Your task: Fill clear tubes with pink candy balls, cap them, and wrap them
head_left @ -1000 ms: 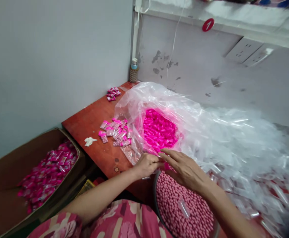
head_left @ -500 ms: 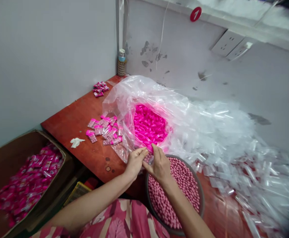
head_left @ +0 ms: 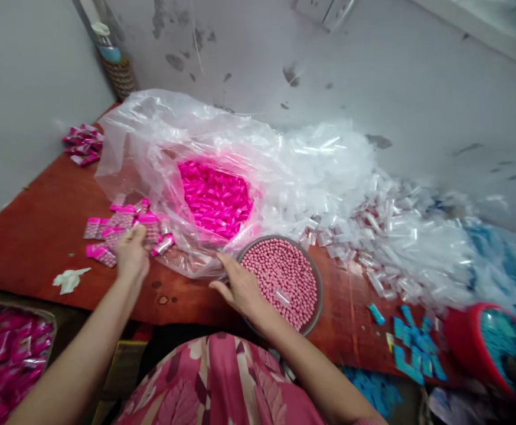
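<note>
My left hand reaches out over a small pile of filled pink packets on the red-brown table, its fingers stretched forward and touching them. My right hand rests with fingers spread at the left rim of a round bowl full of small pink beads, touching the edge of a big clear plastic bag. That bag holds a mass of bright pink pieces. A small clear packet lies on the beads.
A heap of empty clear packets covers the table's right. Blue pieces and a red bowl sit at the front right. A box of pink packets is lower left. A white scrap, more pink packets and a bottle stand left.
The hands were together at the bag's front edge; now they are apart. The left hand has swung left to the packet pile and the right sits at the bowl rim. The view turned right.
</note>
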A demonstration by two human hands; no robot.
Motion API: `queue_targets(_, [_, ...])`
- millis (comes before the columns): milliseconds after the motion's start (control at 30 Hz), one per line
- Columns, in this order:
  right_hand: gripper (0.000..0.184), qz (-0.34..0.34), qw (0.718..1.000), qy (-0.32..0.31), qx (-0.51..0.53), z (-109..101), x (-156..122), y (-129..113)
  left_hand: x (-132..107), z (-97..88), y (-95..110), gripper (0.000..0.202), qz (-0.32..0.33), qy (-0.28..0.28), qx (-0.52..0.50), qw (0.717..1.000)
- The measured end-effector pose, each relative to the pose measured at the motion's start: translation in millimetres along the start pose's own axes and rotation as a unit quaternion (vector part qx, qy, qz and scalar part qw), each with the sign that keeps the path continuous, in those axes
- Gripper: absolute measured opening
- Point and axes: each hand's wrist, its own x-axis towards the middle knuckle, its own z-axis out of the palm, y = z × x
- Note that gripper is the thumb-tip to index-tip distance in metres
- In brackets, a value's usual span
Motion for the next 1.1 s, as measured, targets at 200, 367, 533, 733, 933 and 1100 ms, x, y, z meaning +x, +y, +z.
queue_targets(200, [0.029, 0.187, 0.982, 0.030, -0.007, -45.8, -87.5, 75.2, 16.7, -13.4, 13.9, 0.011, 0.031, -0.023, -0.117, 0.992])
queue_targets(367, [0.033, 0.179, 0.969, -0.070, -0.157, -42.6, -133.8, 121.9, -29.8, 9.1, -1.0, 0.026, -0.014, -0.098, -0.110, 0.989])
queue_targets(533, [0.035, 0.171, 0.964, -0.094, -0.183, -27.8, -141.9, 130.4, -63.3, 25.3, -10.4, 0.029, -0.047, -0.148, -0.103, 0.983])
queue_targets(733, [0.021, 0.202, 0.958, -0.125, -0.161, -42.2, -130.9, 125.1, -65.8, 22.3, -5.5, 0.026, -0.052, -0.136, -0.095, 0.985])
queue_targets(933, [0.018, 0.232, 0.962, -0.053, -0.137, -66.1, -114.1, 133.8, 2.6, -16.7, -9.8, 0.011, 0.002, 0.028, -0.037, 0.999])
queue_targets(1100, [0.013, 0.244, 0.968, -0.052, -0.033, -34.5, -90.0, 140.5, 22.8, -27.5, -26.0, 0.023, 0.086, 0.092, 0.147, 0.981])
